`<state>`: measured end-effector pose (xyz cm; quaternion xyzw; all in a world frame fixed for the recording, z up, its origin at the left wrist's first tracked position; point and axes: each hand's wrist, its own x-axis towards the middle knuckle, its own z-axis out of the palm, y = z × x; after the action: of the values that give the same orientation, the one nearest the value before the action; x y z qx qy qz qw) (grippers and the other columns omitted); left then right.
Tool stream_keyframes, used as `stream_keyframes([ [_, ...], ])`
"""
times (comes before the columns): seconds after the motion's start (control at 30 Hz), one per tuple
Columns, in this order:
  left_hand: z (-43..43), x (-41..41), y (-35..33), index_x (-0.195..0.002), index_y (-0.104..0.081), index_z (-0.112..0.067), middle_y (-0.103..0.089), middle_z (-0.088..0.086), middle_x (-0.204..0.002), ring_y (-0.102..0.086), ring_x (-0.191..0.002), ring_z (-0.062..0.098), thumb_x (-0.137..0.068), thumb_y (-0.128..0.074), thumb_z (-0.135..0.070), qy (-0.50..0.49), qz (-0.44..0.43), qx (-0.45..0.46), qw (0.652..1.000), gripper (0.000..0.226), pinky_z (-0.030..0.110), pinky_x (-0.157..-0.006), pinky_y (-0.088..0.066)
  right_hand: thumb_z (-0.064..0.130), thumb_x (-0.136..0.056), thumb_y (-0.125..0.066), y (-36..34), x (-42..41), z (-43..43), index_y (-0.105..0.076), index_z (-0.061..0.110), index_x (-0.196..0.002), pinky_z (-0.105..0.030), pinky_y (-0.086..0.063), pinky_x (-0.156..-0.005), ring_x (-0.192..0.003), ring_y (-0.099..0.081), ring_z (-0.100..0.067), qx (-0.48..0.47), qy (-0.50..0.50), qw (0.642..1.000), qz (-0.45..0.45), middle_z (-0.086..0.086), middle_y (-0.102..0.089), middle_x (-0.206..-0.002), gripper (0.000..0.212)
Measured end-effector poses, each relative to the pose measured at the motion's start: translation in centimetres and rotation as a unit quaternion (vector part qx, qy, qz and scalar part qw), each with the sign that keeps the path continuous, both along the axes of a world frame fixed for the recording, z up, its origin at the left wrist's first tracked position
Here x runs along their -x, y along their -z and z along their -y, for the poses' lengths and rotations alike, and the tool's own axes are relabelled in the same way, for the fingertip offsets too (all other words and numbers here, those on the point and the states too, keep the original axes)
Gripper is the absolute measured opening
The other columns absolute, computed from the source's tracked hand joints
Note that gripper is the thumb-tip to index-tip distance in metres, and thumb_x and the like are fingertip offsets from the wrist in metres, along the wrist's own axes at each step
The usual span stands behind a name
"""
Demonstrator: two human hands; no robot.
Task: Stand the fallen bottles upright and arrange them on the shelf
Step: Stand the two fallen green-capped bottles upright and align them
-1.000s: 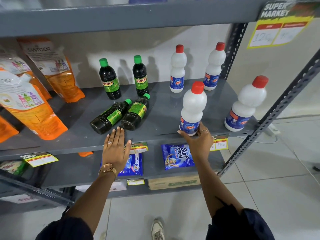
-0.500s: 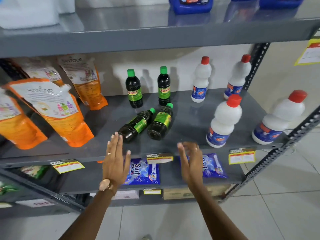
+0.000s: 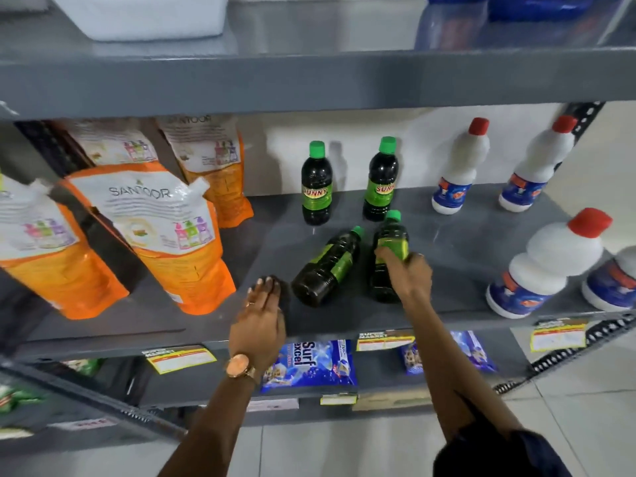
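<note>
Grey metal shelving (image 3: 309, 80) fills the frame; a white wall (image 3: 430, 146) shows behind it, pale floor tiles (image 3: 585, 425) lower right.

"SANTOOR" is showing on the front orange pouch (image 3: 161, 235), and partly on the pouch behind (image 3: 210, 166). "SUNNY" is reading across the left upright green-capped bottle (image 3: 316, 187), cut to "SUNN" on the right one (image 3: 381, 182). "Surf excel" is showing on a blue packet (image 3: 309, 363) on the lower shelf. A shelf-edge tag (image 3: 384, 339) is reading "SUPER MARKET"; its prices are blurring out.

Bright, even light (slight motion blur, bowed edges)
</note>
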<state>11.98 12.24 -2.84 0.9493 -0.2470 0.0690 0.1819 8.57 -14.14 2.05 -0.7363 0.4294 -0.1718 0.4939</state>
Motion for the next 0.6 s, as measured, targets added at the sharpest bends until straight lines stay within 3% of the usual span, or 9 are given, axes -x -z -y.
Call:
stream_keyframes([
  [0.07,0.2,0.3,-0.3,-0.128,-0.053,0.001,-0.053,0.017,-0.134,-0.047,-0.125,0.034,-0.086,-0.033,-0.022,0.001,0.014,0.005,1.000,0.051,0.046,-0.096,-0.044,0.040,-0.075,-0.075,0.0,0.3,-0.1,-0.055,0.007,-0.108,-0.041,-0.051,-0.085,-0.092,-0.063,-0.029,0.018,0.014,0.993,0.115,-0.012,-0.065,-0.100,0.051],
  [0.13,0.3,0.6,-0.6,-0.127,-0.054,0.001,-0.054,0.016,-0.133,-0.048,-0.124,0.033,-0.087,-0.035,-0.021,0.000,0.029,0.001,1.000,0.050,0.044,-0.092,-0.046,0.028,-0.075,-0.078,-0.3,0.3,0.1,-0.048,0.009,-0.116,-0.029,-0.051,-0.082,-0.087,-0.062,-0.019,0.054,0.011,0.979,0.197,-0.005,-0.063,-0.099,0.054],
  [0.23,0.3,0.6,-0.7,-0.126,-0.055,0.000,-0.054,0.015,-0.133,-0.047,-0.125,0.032,-0.088,-0.033,-0.022,-0.005,0.039,0.003,0.999,0.049,0.043,-0.096,-0.043,0.021,-0.071,-0.083,-0.1,-0.2,0.4,-0.041,0.003,-0.125,-0.003,-0.041,-0.075,-0.091,-0.059,-0.010,0.100,-0.026,0.966,0.238,-0.002,-0.059,-0.108,0.071],
  [0.3,0.3,0.8,-0.7,-0.125,-0.056,-0.001,-0.055,0.015,-0.132,-0.048,-0.124,0.032,-0.089,-0.033,-0.022,-0.007,0.044,0.004,0.999,0.049,0.042,-0.097,-0.041,0.020,-0.067,-0.086,0.2,-0.4,0.5,-0.039,0.001,-0.126,0.001,-0.037,-0.075,-0.093,-0.057,-0.005,0.111,-0.050,0.964,0.236,0.000,-0.057,-0.110,0.077],
  [0.4,0.3,0.9,-0.8,-0.124,-0.057,0.000,-0.056,0.016,-0.130,-0.049,-0.123,0.033,-0.088,-0.034,-0.022,-0.008,0.052,0.006,0.999,0.048,0.043,-0.094,-0.044,0.022,-0.066,-0.087,0.9,-0.2,0.3,-0.041,0.008,-0.127,-0.001,-0.039,-0.078,-0.098,-0.057,-0.009,0.101,-0.064,0.969,0.215,0.003,-0.058,-0.111,0.078],
  [0.5,0.3,1.0,-1.0,-0.123,-0.058,0.000,-0.057,0.017,-0.129,-0.050,-0.122,0.033,-0.089,-0.035,-0.023,-0.008,0.053,0.009,0.999,0.047,0.045,-0.092,-0.046,0.015,-0.073,-0.080,2.1,0.3,0.7,-0.045,0.008,-0.132,-0.018,-0.042,-0.082,-0.102,-0.060,-0.019,0.098,-0.077,0.978,0.167,-0.006,-0.064,-0.114,0.069],
  [0.6,0.4,1.0,-1.1,-0.123,-0.058,0.000,-0.057,0.017,-0.129,-0.050,-0.121,0.034,-0.089,-0.035,-0.023,-0.013,0.055,0.006,0.998,0.047,0.045,-0.091,-0.047,0.019,-0.070,-0.082,1.8,0.6,0.7,-0.052,0.009,-0.129,-0.021,-0.044,-0.083,-0.096,-0.060,-0.014,0.093,-0.064,0.982,0.153,-0.005,-0.066,-0.111,0.067],
])
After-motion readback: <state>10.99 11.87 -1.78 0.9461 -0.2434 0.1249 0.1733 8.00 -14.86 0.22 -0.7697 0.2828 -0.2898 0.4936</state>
